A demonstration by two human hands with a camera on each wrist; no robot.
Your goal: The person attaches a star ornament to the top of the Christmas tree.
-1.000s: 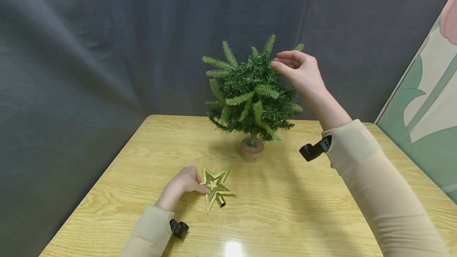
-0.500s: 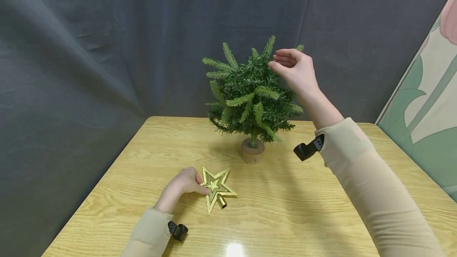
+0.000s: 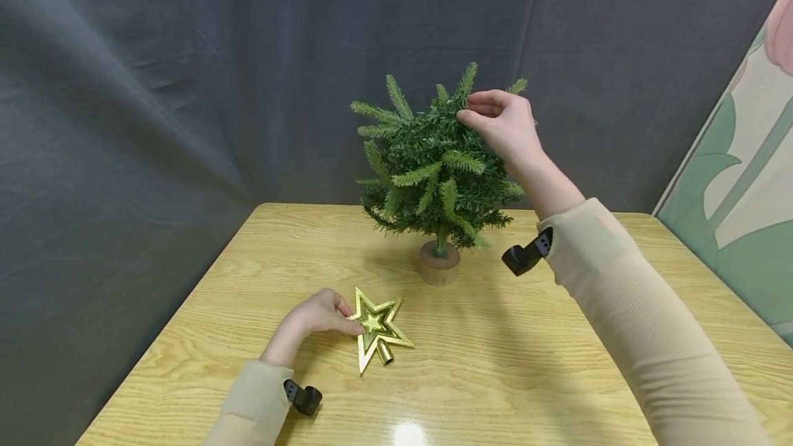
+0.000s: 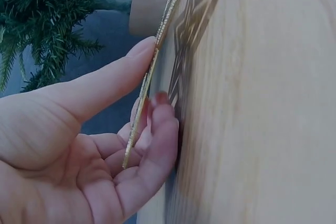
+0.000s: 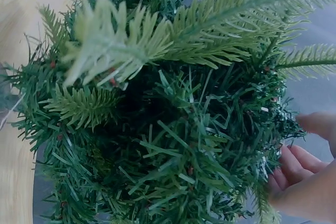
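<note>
A gold star tree topper (image 3: 374, 324) with a short tube socket is at the front of the table. My left hand (image 3: 319, 312) pinches its left point. In the left wrist view, the star (image 4: 148, 72) shows edge-on between thumb and curled fingers, tilted off the wood. Behind it, a small artificial Christmas tree (image 3: 427, 150) stands upright on a round wooden base (image 3: 440, 267). My right hand (image 3: 508, 126) is at the tree's upper right, thumb and fingertips apart around the needles. In the right wrist view, that hand (image 5: 307, 177) is at the foliage edge, fingertips partly hidden.
The light wooden table (image 3: 248, 281) ends just behind the tree. A dark grey curtain (image 3: 297, 74) hangs at the back and left. At the right is a panel with a flower pattern (image 3: 737, 177). Each wrist wears a small black camera.
My right hand has moved left, closer to the top of the tree. In my left hand, the star has tilted slightly up from the table. The tree stays in place.
</note>
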